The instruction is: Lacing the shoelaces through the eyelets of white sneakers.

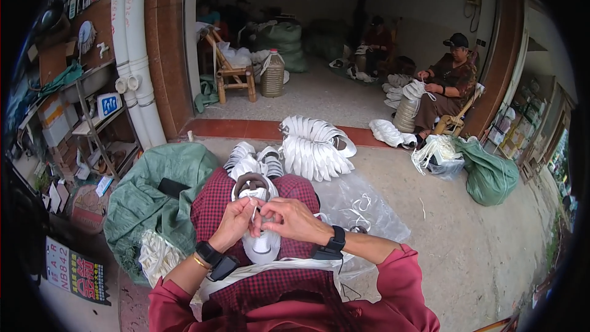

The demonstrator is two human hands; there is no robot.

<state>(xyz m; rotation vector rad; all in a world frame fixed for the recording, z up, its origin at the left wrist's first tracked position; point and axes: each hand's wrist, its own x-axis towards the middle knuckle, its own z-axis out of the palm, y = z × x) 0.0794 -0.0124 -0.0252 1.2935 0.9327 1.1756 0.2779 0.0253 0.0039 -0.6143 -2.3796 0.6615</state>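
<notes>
A white sneaker upper with a brown collar lining (pixel 263 247) rests upright over my lap, its rounded toe pointing at me. Above its lace opening my left hand (pixel 235 220) is closed in a pinch, with a bit of white shoelace (pixel 254 211) between the fingertips. Close against it, my right hand (pixel 292 219) has its fingers bent and pinched at the same lace. The fingers cover most of the eyelets. Further out on my knees sit more white uppers (pixel 242 155). A bundle of white laces (pixel 161 259) lies to my left.
A long row of nested white uppers (pixel 316 147) lies ahead on the ground, beside clear plastic sheeting (pixel 375 206). Green woven sacks (pixel 147 178) stand left and at far right. Another person (pixel 448 86) sits at the doorway, handling uppers over a large bottle (pixel 405 114).
</notes>
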